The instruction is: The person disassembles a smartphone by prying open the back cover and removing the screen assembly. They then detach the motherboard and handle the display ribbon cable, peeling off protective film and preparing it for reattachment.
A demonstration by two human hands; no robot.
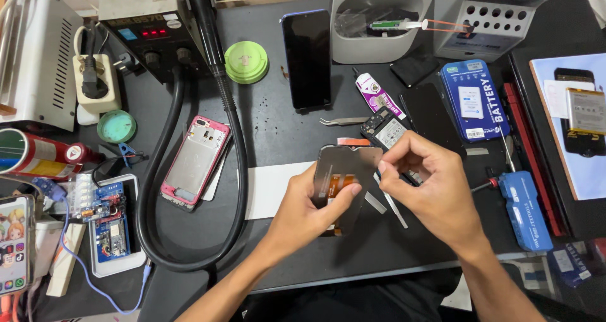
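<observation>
Over black mat, left hand [309, 211] grips screen panel [344, 170] (back up); right hand [426, 183] pinches its edge.

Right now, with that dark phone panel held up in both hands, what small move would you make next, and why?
Probably a slow peel with the right hand, while the left hand steadies the dark panel. The right fingertips pinch at the panel's upper right edge, the left thumb presses near the orange flex strip, and the panel is tilted off the black mat. What the fingertips grip is too small to tell.
</observation>
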